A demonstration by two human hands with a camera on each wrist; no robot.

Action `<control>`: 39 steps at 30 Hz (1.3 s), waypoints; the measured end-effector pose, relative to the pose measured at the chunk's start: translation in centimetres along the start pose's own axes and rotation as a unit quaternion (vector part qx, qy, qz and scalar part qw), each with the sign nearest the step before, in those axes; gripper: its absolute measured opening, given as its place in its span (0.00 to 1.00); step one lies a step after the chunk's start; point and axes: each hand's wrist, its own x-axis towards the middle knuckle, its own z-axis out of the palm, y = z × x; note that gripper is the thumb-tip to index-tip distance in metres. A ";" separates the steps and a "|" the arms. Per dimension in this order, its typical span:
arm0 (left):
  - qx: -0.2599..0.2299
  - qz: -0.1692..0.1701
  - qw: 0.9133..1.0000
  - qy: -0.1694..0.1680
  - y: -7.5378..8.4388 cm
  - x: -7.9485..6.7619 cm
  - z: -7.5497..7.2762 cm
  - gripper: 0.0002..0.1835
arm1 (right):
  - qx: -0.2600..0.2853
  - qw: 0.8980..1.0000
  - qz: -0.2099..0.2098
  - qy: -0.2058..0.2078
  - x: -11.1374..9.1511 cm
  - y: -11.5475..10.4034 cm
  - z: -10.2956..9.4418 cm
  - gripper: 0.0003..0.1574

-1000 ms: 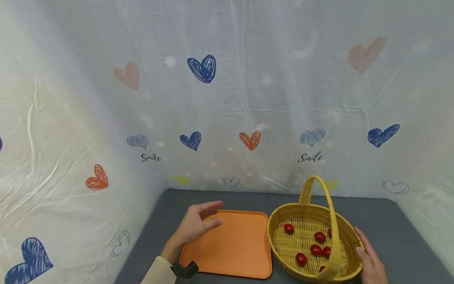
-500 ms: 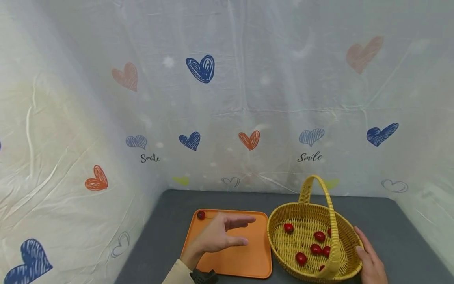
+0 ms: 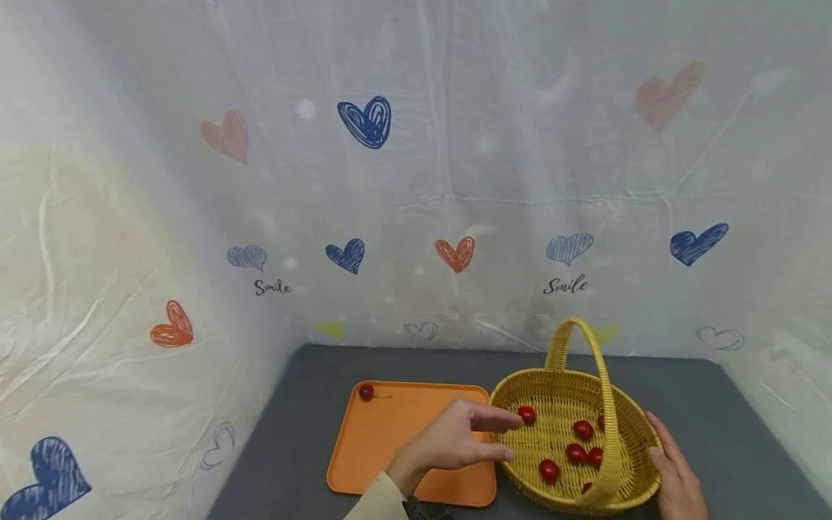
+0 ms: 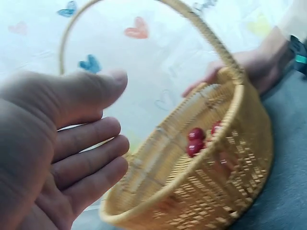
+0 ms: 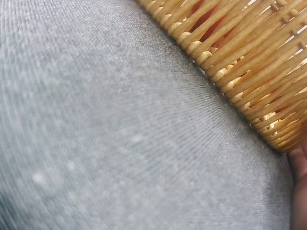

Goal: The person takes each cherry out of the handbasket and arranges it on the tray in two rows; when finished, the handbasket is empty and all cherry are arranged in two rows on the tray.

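Observation:
My left hand [image 3: 458, 437] hovers at the basket's left rim, thumb and fingers held apart, with nothing between them. The yellow wicker basket [image 3: 500, 451] has a tall arched handle and several red cherries [image 3: 549, 471] lying on its bottom. At the basket's right side, my right hand [image 3: 677, 469] holds the rim, thumb on top and fingers along the outside. One dark red cherry with a stem [image 3: 367, 392] lies in the far left corner of the orange tray [image 3: 383, 433]. In the left wrist view, the empty palm [image 4: 72, 158] faces the basket [image 4: 192, 201].
A grey tabletop [image 3: 312, 404] carries the tray and basket side by side. Behind and to the left hangs a pale curtain [image 3: 403, 180] printed with hearts and the word Smile. The basket's handle [image 3: 601, 383] arches high over its opening.
My left hand has moved right, from the tray's far left corner to the basket's left rim. The stemmed cherry in that corner has come into sight. The right hand stays on the basket.

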 end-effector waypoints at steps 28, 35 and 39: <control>0.385 -0.086 0.910 -0.130 -1.0 7.6 6.2 0.21 | 0.006 1.000 -0.030 0.008 0.2 0.2 0.4 0.41; 0.393 -0.101 0.904 -0.136 -1.1 8.4 6.9 0.18 | -0.023 0.999 -0.013 0.021 0.0 0.5 0.2 0.39; 0.400 -0.102 0.900 -0.138 -1.3 8.6 7.3 0.16 | -0.024 1.000 0.010 0.012 0.0 0.4 0.1 0.39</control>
